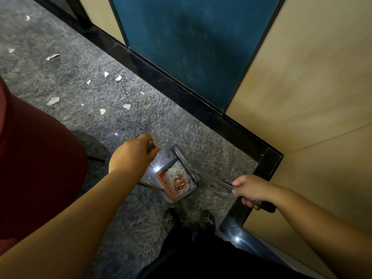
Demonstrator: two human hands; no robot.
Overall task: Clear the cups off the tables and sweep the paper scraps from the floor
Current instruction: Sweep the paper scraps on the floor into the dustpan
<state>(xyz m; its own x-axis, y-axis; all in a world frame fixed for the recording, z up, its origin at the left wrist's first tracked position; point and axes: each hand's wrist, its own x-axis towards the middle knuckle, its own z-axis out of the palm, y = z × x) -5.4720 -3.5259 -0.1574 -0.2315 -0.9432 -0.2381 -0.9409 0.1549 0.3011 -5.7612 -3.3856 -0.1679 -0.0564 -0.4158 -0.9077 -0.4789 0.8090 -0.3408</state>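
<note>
Right now, your hands: both are out in front of you, low over a grey speckled floor [141,214]
Left hand fingers: your left hand [133,154] is curled round a thin upright handle, most likely the broom's; the broom head is hidden, so that is a guess
Right hand fingers: your right hand [252,191] is wrapped round a long metal pole [209,178] with a dark grip end
Dustpan: the pole runs down to a grey dustpan [177,181] just ahead of your shoes [189,219]; it holds white scraps and a red and orange wrapper
Paper scraps: loose scraps [53,100] lie scattered up and to the left, well apart from the pan, near a dark red seat [36,168]
Wall: a black skirting board [181,95] runs under blue and tan panels
Handling: the scraps look feather-light and flimsy, likely to flutter or slide on the glossy floor, so sweep gently; hold the pan pole high on its grip and keep it level so nothing spills
Cups: none in view
</note>
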